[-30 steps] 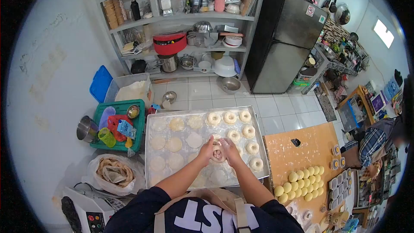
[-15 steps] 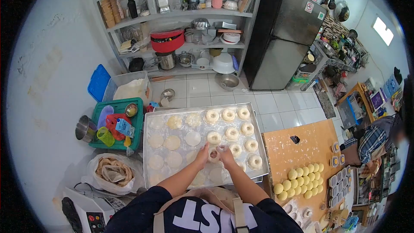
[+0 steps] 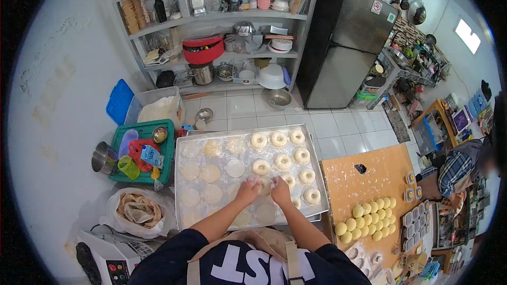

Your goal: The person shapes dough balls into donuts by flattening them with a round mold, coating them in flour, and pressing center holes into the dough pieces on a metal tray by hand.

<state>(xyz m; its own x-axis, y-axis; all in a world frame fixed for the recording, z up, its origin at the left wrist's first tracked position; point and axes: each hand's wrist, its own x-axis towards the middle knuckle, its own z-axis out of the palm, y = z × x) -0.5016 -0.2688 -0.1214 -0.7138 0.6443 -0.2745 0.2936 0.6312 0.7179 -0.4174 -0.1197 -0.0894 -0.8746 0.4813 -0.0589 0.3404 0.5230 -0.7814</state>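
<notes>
A dough ring (image 3: 265,187) lies between my two hands, low over the floured baking tray (image 3: 182,216). My left hand (image 3: 248,191) has curled fingers at the ring's left side. On its right side, the bent fingers of my right hand (image 3: 280,190) hold the dough too. Parts of the ring are hidden by my fingers. Just beyond is another shaped dough ring (image 3: 261,167), with several more in rows along the tray's right half. Flat dough rounds, such as this pale one (image 3: 235,168), fill the left half.
To the right, a wooden table (image 3: 343,174) bears rows of yellow dough balls (image 3: 364,221) and small filled cups (image 3: 416,227). A co-worker in a checked shirt (image 3: 453,174) is at far right. Left stand a green crate (image 3: 166,153) and a bag (image 3: 113,206). Shelves and a fridge (image 3: 348,47) stand behind.
My fingers have moved slightly apart around the dough ring. Its hole, with a reddish patch showing earlier, is less visible now. The view has shifted slightly.
</notes>
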